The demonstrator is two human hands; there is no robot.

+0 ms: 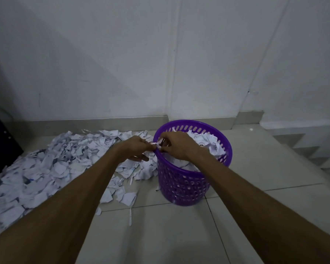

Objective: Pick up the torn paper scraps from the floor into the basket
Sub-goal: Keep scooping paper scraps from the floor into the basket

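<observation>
Two hands meet at the near-left rim of the basket (181,180), and only the head view shows it. The left hand (136,147) sits just outside the rim, on the side of the pile; the right hand (176,145) hangs over the opening. Between them a small wad of scraps (157,144) is pinched, both grips closed on it with curled fingertips, right at the rim line. How much paper they hold I cannot tell; only a little white shows.

The basket's opening lies just right of and below the wad, so I'd judge the coming move to be a short shift rightward and a release, with the right hand nearer the drop.

The basket is already well filled with paper. The rest lies in a broad pile (46,164) spreading from the basket's left side toward the left edge of the floor (160,235), with a few loose bits nearer the person. Much remains.
</observation>
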